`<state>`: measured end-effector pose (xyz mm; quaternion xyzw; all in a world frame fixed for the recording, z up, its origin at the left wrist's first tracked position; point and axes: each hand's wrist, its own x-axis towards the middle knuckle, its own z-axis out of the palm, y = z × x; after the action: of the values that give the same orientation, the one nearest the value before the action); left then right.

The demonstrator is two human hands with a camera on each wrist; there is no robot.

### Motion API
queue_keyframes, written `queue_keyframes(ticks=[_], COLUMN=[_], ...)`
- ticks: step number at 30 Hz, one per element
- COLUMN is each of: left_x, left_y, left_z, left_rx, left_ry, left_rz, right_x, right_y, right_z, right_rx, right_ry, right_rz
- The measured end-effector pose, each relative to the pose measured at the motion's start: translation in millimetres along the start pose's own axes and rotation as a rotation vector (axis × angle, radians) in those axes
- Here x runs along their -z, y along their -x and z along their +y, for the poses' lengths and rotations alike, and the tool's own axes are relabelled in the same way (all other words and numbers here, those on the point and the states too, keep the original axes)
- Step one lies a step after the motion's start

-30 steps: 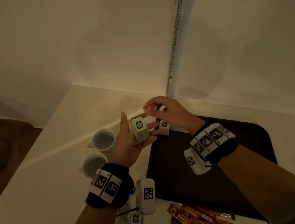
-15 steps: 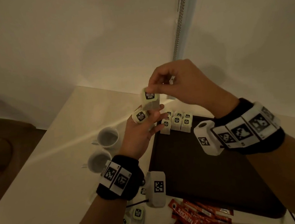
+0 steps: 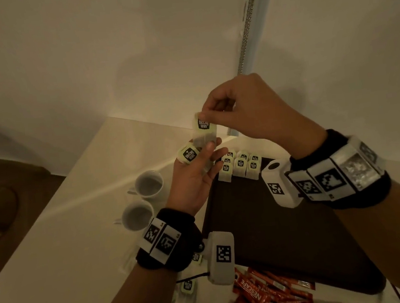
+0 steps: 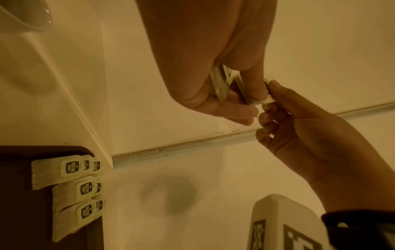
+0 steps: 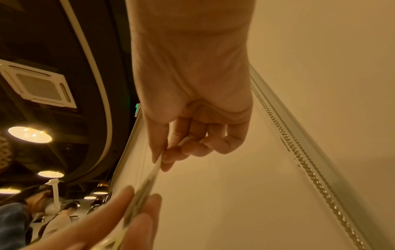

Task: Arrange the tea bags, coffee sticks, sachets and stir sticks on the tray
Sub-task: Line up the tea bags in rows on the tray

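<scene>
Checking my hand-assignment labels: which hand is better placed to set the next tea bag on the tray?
Right hand: it pinches the raised tea bag above the tray. The left hand, beside the tray, holds the spare bags.

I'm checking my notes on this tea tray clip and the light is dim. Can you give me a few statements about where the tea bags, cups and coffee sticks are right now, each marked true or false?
1. The right hand pinches a tea bag by its top. True.
2. The left hand holds nothing. False: it grips a stack of tea bags between thumb and fingers.
3. Tea bags already lie in rows at the far corner of the dark tray. True.
4. The two white cups stand on the tray. False: they stand on the counter, to the left of it.
5. The red coffee sticks are lined up on the tray. False: they lie in a heap off its near edge.
</scene>
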<state>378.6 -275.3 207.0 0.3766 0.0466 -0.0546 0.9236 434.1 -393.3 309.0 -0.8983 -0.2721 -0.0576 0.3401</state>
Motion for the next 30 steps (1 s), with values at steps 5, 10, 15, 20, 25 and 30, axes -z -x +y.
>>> queue_keyframes(ticks=[5, 10, 15, 20, 25, 30], left_x=[-1.5, -6.9, -8.5, -4.6, 2.3, 19.5], left_y=[1.9, 3.5, 2.0, -1.5, -4.7, -10.8], left_z=[-1.9, -2.1, -4.4, -6.4, -8.2, 0.4], left_rx=[0.002, 0.047, 0.061, 0.032, 0.029, 0.077], left_ry=[0.004, 0.005, -0.014, -0.008, -0.107, -0.113], left_rz=[0.001, -0.046, -0.055, -0.001, 0.030, 0.170], right_x=[-1.2, -1.2, -2.7, 0.3, -0.1, -6.6], right_y=[2.2, 3.1, 3.5, 7.3, 12.8, 23.1], right_z=[1.7, 0.4, 5.4, 12.5, 21.9, 61.3], right_rx=[-0.012, -0.053, -0.094, -0.065, -0.111, -0.271], right_ry=[-0.001, 0.007, 0.091, 0.037, -0.176, -0.305], right_rz=[0.005, 0.011, 0.008, 0.000, -0.031, -0.029])
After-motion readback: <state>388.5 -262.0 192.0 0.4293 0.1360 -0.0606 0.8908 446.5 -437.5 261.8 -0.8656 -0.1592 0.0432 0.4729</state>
